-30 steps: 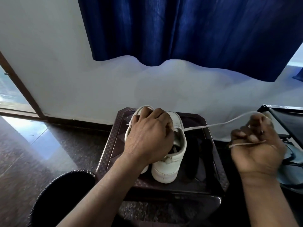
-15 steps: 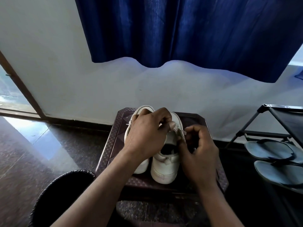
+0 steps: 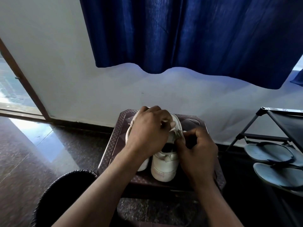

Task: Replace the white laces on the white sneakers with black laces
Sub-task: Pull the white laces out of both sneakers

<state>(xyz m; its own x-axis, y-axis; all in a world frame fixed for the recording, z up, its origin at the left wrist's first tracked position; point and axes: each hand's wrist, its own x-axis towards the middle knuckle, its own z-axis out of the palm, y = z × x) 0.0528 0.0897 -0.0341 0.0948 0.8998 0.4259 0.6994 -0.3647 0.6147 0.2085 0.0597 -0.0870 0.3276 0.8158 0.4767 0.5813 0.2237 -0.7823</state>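
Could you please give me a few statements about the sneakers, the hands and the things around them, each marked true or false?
1. Both white sneakers stand on the dark brown patterned stool. True.
2. The right hand pinches a white lace at the right-side sneaker. True.
3. The left hand hangs free, away from the sneakers. False: it lies over the white sneakers, its fingers curled on them.
4. The pale blue sandals lie on the floor left of the stool. False: they sit on the black metal rack to the right of the stool.
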